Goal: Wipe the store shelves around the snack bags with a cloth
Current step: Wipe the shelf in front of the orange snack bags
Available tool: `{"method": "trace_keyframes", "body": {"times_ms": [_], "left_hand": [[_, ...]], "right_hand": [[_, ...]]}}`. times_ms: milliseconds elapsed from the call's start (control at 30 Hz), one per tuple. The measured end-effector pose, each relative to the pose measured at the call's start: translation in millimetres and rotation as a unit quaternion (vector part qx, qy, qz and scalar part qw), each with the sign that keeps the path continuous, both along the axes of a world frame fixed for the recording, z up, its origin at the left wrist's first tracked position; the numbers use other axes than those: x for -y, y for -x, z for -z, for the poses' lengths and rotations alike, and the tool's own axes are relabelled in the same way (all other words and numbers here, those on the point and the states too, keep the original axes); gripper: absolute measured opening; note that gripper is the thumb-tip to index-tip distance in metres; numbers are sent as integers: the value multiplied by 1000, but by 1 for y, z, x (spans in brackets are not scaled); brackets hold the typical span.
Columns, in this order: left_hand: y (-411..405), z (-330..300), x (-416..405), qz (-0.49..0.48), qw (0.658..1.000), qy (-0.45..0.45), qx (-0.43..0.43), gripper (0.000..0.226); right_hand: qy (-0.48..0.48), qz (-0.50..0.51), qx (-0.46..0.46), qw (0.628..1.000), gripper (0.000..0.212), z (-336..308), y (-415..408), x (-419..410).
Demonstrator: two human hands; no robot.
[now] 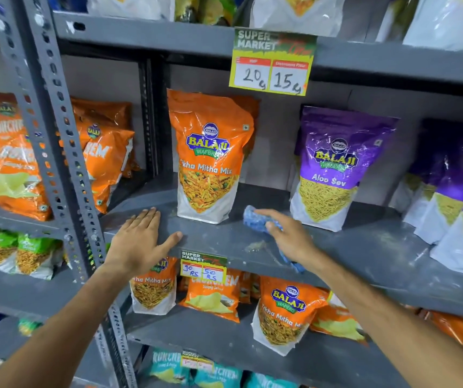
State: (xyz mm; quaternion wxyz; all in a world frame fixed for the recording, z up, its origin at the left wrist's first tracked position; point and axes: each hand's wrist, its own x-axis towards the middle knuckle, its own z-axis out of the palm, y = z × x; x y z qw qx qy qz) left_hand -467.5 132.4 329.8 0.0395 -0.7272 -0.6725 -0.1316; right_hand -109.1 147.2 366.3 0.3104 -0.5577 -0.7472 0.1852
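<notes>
From the head camera, a grey metal shelf (336, 247) runs across the middle of the frame, its surface scuffed and dusty with a small patch of crumbs near the front edge. The left hand (138, 242) lies flat and spread on the shelf close to its front left corner, palm down, thumb reaching along the front edge, holding nothing. The right hand (289, 233) is closed over a blue cloth (255, 219), which is pressed on the shelf near the front edge; one bunched end sticks out past the fingers towards the back, another end trails off the front edge below the wrist.

The cloth lies between two upright snack bags: an orange Tikha Mitha Mix bag (210, 158) just to its left and a purple Aloo Sev bag (333, 169) to its right, both set back from the front edge. More purple bags (454, 197) crowd the right end of the shelf.

A yellow price tag (273, 63) hangs from the front edge of the shelf above. A smaller price tag (203, 267) hangs from the front edge of the wiped shelf. Orange bags (280, 315) sit on the shelf below.
</notes>
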Motion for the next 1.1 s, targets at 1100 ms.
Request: {"method": "trace_keyframes", "body": {"times_ms": [1100], "left_hand": [[0,1,-1,3,1000,-12,-14,114]], "right_hand": [[-65,206,192,957,61,16,127,58]]}}
